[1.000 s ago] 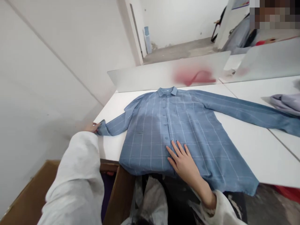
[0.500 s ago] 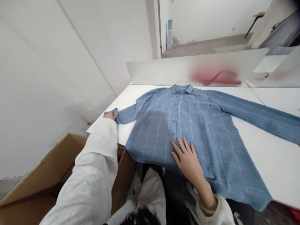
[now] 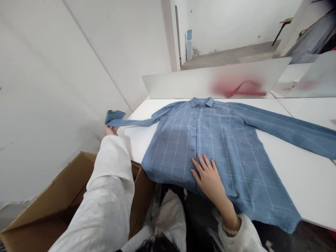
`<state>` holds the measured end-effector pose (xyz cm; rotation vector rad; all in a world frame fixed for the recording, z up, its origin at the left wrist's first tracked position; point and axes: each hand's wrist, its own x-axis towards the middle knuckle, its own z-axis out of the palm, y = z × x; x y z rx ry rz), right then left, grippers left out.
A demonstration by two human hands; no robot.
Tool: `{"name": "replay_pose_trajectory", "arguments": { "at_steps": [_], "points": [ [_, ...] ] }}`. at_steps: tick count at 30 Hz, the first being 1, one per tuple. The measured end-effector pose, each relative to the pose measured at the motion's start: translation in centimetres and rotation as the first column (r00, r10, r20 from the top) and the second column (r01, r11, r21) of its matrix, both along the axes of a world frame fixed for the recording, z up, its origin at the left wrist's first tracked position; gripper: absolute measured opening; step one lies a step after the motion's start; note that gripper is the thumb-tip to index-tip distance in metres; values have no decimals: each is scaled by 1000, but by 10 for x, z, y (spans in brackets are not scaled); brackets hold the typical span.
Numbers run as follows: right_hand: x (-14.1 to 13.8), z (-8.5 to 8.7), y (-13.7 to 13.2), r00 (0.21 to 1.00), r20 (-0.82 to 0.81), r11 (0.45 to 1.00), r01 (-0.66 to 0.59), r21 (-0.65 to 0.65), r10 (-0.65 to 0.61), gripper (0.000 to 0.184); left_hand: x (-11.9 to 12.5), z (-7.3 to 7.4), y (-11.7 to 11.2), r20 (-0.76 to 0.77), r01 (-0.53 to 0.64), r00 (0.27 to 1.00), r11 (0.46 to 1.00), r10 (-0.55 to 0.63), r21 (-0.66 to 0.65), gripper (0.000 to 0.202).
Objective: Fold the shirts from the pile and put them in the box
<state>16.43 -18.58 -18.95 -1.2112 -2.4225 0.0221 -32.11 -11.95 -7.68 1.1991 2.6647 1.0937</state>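
A blue checked button-up shirt (image 3: 217, 147) lies face up on the white table (image 3: 301, 178), collar toward the far side, its right sleeve stretched out across the table. My left hand (image 3: 110, 130) is mostly hidden behind my own white sleeve; it grips the cuff of the shirt's left sleeve (image 3: 123, 120) and holds it lifted and pulled out past the table's left edge. My right hand (image 3: 208, 176) lies flat on the shirt's lower front beside the button line, fingers spread.
An open cardboard box (image 3: 49, 206) stands on the floor at the lower left, under my left arm. A frosted divider panel (image 3: 183, 82) with something red behind it runs along the table's far edge. A white wall closes the left side.
My left hand has lifted the left sleeve's cuff off the table and drawn it out to the left, straightening the sleeve. My right hand has stayed pressed on the shirt front.
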Motion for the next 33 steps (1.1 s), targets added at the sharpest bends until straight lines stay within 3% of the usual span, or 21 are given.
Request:
{"name": "replay_pose_trajectory", "arguments": {
  "at_steps": [2,6,10,15,17,19,21,23,25,26,28,29,30,31,32,33],
  "points": [
    [0,-1,0,1000,-10,1000,4,0,-4,44,-5,2,-13,84,-32,996,998,27,54,37],
    [0,-3,1,1000,-25,1000,8,3,-8,44,-2,-9,-34,228,-49,973,989,16,140,37],
    [-1,-2,1,1000,-19,1000,9,12,-9,43,7,-10,-31,317,-48,948,970,-31,238,37],
    [-1,-2,0,1000,-6,1000,20,15,-20,43,27,29,8,331,-2,934,924,-136,383,35],
    [-1,-2,1,1000,-18,1000,19,11,-19,43,49,49,25,302,52,931,894,-204,444,36],
    [0,-4,2,999,-50,1000,12,-6,-13,43,84,67,34,230,176,918,853,-322,491,35],
    [1,-6,4,994,-111,999,4,-36,-8,47,129,78,31,80,479,819,754,-568,449,39],
    [3,-8,5,981,-193,998,6,-69,-20,53,175,80,18,24,789,593,587,-805,180,49],
    [3,-9,6,963,-264,995,17,-98,-43,63,215,73,0,96,934,339,323,-936,-154,52],
    [3,-9,6,956,-289,993,23,-113,-55,68,231,66,-9,177,952,203,153,-963,-264,50],
    [1,-8,5,944,-321,989,30,-142,-75,76,254,45,-21,331,922,-15,-142,-943,-361,43],
    [1,-7,5,939,-332,987,34,-156,-85,78,260,31,-24,382,894,-89,-242,-920,-376,41],
    [0,-6,4,936,-340,985,37,-168,-94,80,262,17,-24,400,874,-126,-292,-908,-388,38],
    [-1,-6,4,933,-345,984,39,-177,-99,82,261,3,-21,386,868,-127,-291,-914,-403,36],
    [-1,-5,4,932,-347,983,41,-182,-103,82,257,-11,-16,335,873,-89,-236,-938,-427,34],
    [-1,-5,4,933,-346,982,40,-184,-102,83,249,-23,-9,257,881,-22,-140,-966,-452,31]
  ]
}}
